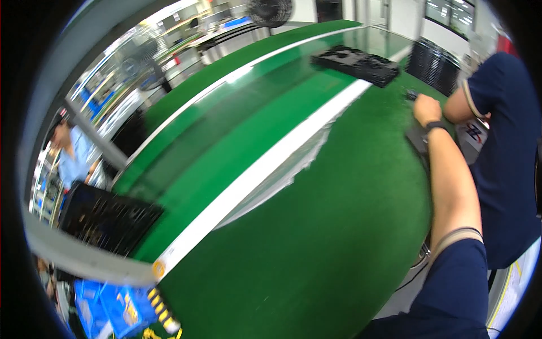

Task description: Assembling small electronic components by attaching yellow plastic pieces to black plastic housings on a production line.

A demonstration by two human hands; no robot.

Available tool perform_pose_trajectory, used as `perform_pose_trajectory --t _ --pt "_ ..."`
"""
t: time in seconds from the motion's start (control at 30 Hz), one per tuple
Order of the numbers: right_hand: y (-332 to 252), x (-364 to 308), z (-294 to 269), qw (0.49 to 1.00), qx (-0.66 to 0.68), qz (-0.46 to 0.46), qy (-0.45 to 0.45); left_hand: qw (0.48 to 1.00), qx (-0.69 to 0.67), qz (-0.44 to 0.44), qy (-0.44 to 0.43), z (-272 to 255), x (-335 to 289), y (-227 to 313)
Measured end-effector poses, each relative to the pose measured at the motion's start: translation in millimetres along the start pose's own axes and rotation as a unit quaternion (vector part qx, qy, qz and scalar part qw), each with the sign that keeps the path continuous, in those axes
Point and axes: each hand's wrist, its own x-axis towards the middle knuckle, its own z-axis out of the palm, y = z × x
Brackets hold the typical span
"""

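My right hand [427, 111] is stretched far out over the right side of the green table [339, 186], a dark band round its wrist. Its fingers are curled closed. A small dark piece [412, 95] shows at their tips, too blurred to name. Below the wrist, a flat dark grey panel [416, 139] lies at the table edge, partly covered by my forearm. My left hand is out of the picture.
A black slotted tray-like part [357, 65] lies across the far belt edge, near a black ribbed crate [433, 65]. Another black part [110, 217] stands left on the green belt. A co-worker's navy sleeve [497, 85] is close at right. Blue bags [116, 308] hang lower left.
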Motion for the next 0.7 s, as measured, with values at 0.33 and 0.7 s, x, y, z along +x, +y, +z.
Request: perform_pose_trajectory --t 0.33,0.7 --pt "-39.0 -178.7 -84.3 0.880 0.295 -0.366 0.065 0.957 -0.110 0.184 -0.198 44.4 -23.2 31.2" --pt "-230.4 -528.1 -333.2 0.232 0.603 -0.253 -0.720 0.859 -0.123 0.302 -0.394 2.0 -29.0 42.7"
